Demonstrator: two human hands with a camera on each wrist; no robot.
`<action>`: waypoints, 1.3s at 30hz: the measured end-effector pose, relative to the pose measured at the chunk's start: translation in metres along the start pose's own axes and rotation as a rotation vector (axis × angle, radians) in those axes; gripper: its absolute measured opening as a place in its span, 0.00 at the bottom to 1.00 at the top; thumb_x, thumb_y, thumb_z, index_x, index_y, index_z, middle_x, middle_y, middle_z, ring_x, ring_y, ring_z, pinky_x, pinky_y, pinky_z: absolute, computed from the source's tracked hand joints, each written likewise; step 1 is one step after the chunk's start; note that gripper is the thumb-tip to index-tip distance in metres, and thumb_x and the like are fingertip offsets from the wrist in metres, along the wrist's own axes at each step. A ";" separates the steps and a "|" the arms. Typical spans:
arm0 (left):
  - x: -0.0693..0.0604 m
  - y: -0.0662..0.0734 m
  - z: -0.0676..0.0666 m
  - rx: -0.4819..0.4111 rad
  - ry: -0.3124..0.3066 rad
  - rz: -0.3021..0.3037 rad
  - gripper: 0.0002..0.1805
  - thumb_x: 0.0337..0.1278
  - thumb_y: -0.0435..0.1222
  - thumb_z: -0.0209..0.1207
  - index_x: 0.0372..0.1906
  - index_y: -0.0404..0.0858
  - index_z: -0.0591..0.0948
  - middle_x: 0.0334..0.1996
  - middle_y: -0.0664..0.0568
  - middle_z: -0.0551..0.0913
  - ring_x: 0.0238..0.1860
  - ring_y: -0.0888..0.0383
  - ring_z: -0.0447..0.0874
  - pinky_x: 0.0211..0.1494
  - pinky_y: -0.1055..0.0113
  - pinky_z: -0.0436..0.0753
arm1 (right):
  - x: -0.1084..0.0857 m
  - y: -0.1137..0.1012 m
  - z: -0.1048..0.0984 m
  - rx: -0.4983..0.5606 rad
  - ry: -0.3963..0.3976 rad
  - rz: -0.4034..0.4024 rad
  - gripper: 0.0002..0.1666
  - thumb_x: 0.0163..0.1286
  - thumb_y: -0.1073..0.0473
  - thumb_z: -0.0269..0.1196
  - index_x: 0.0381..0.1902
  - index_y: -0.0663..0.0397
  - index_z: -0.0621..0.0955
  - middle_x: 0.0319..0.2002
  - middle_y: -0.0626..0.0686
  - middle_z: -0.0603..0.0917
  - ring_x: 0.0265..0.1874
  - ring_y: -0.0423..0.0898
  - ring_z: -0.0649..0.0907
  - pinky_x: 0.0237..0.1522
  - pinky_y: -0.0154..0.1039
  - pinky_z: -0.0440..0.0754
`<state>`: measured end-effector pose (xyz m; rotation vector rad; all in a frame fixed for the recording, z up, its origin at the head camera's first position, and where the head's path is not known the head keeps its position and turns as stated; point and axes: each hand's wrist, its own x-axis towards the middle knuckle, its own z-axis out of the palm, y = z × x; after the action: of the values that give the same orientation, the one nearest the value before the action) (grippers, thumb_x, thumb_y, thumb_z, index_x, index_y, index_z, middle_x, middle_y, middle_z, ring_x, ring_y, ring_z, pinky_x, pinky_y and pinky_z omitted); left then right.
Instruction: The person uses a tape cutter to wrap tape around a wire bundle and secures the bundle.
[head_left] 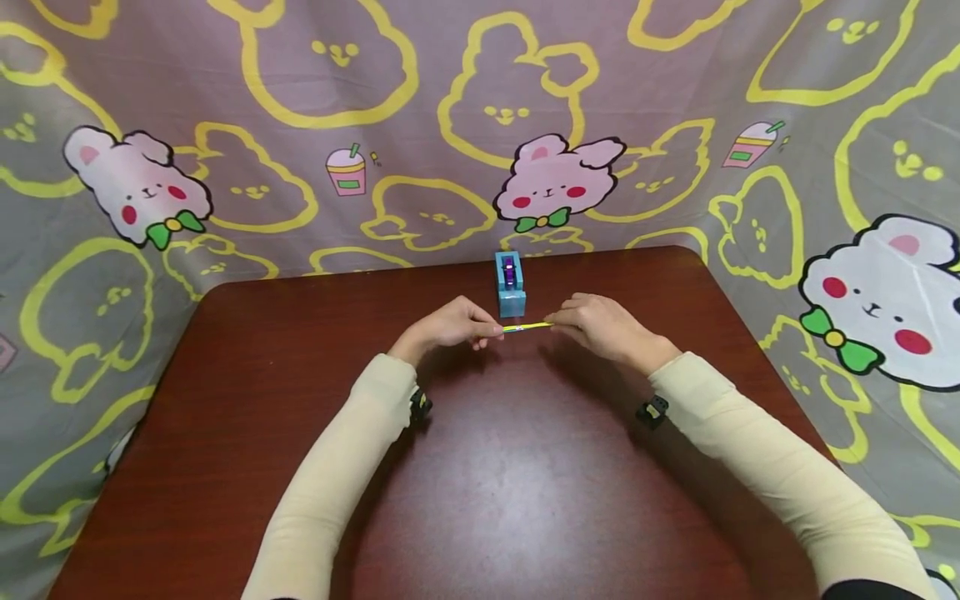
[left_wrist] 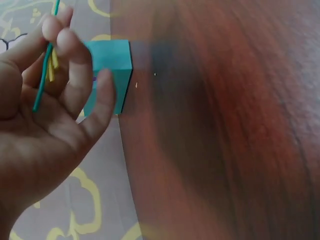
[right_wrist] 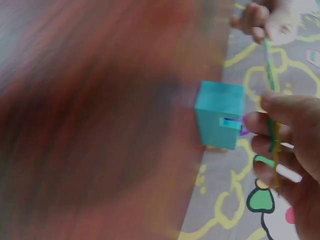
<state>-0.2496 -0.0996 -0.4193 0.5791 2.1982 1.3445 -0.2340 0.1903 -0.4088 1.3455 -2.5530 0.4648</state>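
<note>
The left hand [head_left: 453, 323] and right hand [head_left: 600, 327] pinch thin green and yellow strands [head_left: 527, 327] between closed fingertips, where uneven tension could slide one strand free

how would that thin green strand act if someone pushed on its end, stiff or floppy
Probably bendable but not limp: the green strand curves only slightly past where the left hand pinches it. Likely very light, being so slender. It might slip sideways when pushed, since its surface looks smooth.
</note>
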 end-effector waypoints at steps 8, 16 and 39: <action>-0.006 0.000 0.010 0.209 0.196 0.129 0.11 0.66 0.36 0.65 0.44 0.31 0.89 0.30 0.38 0.87 0.30 0.47 0.83 0.30 0.69 0.75 | 0.017 0.014 -0.015 0.504 -0.314 0.290 0.09 0.73 0.59 0.64 0.43 0.59 0.86 0.33 0.56 0.86 0.31 0.50 0.80 0.36 0.47 0.81; -0.009 -0.008 0.016 0.345 0.284 0.231 0.10 0.64 0.36 0.66 0.44 0.35 0.90 0.30 0.43 0.86 0.27 0.54 0.78 0.30 0.68 0.75 | 0.030 0.049 0.004 0.952 -0.554 0.645 0.33 0.82 0.44 0.48 0.49 0.73 0.81 0.34 0.62 0.83 0.34 0.52 0.82 0.49 0.52 0.82; -0.018 -0.003 0.016 0.473 0.349 0.265 0.09 0.63 0.40 0.66 0.43 0.41 0.91 0.28 0.56 0.84 0.25 0.63 0.72 0.30 0.68 0.72 | 0.021 0.065 0.039 1.462 -0.662 0.502 0.30 0.82 0.55 0.49 0.51 0.87 0.70 0.24 0.54 0.81 0.23 0.44 0.78 0.30 0.38 0.79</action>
<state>-0.2266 -0.1005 -0.4252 0.8879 2.8404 1.1087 -0.3012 0.1942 -0.4497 1.1253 -3.0024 2.7436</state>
